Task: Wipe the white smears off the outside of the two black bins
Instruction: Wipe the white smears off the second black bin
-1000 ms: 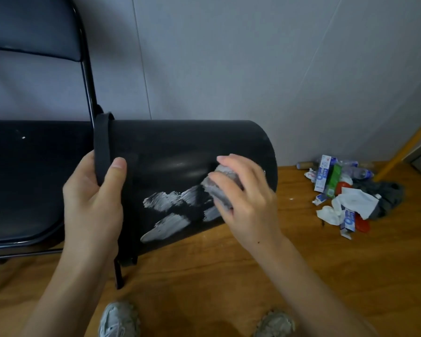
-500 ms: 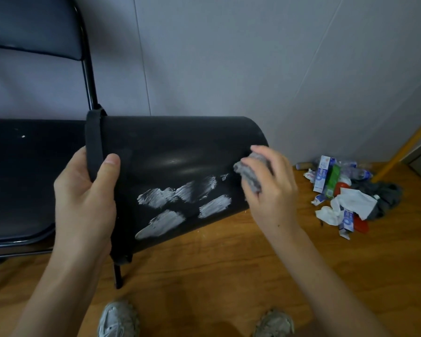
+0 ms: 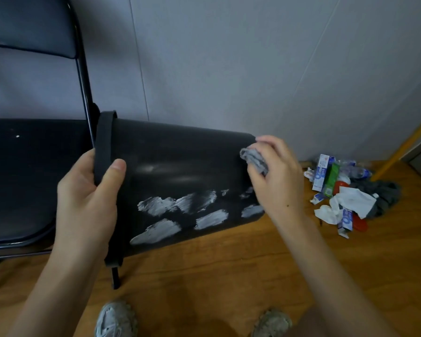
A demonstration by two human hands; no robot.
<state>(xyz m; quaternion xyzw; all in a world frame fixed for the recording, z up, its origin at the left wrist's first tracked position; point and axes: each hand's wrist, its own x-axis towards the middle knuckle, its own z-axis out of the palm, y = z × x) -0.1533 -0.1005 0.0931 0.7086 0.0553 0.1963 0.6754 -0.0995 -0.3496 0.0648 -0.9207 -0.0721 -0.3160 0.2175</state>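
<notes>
The single head-worn view looks forward and steeply down from close above the black bin (image 3: pixel 180 171), taking in the wooden floor (image 3: pixel 229 276), the person's shoes (image 3: pixel 116 319) and the grey wall (image 3: pixel 229 69) behind.

1. A round black plastic bin (image 3: pixel 180 171) lies on its side, before a dark folding metal chair (image 3: pixel 22 178) at left.
2. A heap of small cartons and crumpled white paper (image 3: pixel 338 195) lies on the brown wooden floor (image 3: pixel 229 276), right of the bin, near the wall.

Bare wooden floor (image 3: pixel 204 276) lies open below both hands; a black chair (image 3: pixel 22 178) blocks the left, litter (image 3: pixel 343 203) crowds the right.
</notes>
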